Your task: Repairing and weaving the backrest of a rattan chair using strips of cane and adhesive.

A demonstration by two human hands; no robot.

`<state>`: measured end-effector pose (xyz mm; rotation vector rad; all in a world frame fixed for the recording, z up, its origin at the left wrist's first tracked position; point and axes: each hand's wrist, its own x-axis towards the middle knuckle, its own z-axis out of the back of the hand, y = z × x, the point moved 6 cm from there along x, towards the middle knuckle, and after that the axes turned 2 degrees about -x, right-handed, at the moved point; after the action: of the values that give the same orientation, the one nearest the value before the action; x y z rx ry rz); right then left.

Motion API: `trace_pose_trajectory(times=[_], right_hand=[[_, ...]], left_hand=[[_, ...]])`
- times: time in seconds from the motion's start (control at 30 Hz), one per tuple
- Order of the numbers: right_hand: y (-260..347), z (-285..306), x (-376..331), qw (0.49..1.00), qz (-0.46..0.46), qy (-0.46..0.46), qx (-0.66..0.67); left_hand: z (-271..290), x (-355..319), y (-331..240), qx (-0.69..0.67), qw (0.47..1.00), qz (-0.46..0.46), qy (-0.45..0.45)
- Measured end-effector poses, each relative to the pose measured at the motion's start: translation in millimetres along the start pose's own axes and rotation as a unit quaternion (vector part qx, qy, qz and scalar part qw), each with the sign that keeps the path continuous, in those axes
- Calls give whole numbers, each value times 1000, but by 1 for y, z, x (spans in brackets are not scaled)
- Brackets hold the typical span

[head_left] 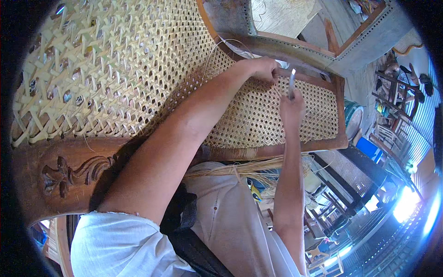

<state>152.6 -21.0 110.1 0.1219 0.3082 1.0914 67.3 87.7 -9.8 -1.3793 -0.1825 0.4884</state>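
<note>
A wooden chair frame (272,151) holds a woven cane panel (249,117) in front of me. At its far edge is my left hand (265,69), fingers pinched together on what looks like a thin cane strand (206,69); that strand loops up beside my forearm, and the fingertips are partly hidden. Just right of it, my right hand (292,110) is wrapped round a slim metal tool (291,83), a narrow blade by its look, pointing up with a bright tip. Both hands are over the panel, a short gap between them.
A larger, looser cane weave (110,60) spreads to the left, above a carved wooden rail (76,173). A bundle of cane strands (263,165) lies by my lap. Another bare wooden frame (318,50) stands beyond the panel. At right are a round container (354,117) and stacked furniture.
</note>
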Motion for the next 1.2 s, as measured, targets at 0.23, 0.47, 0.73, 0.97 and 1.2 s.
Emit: trace_pose_trajectory(times=[0.23, 0.47, 0.73, 0.97, 1.2], right_hand=[[-23, 37, 1, 996, 56, -48, 53], [-4, 44, 6, 975, -53, 22, 215], [25, 41, -13, 969, 28, 159, -187], [36, 21, -1, 960, 32, 161, -227], [25, 13, -12, 984, 9, 93, -153]], left_hand=[[-11, 11, -18, -77, 994, -75, -21], [-28, 19, -26, -229, 968, -46, 86], [-26, 21, 8, -159, 987, -13, 30], [-22, 20, 7, -88, 996, -13, 18], [-20, 17, 8, -47, 999, 16, -8]])
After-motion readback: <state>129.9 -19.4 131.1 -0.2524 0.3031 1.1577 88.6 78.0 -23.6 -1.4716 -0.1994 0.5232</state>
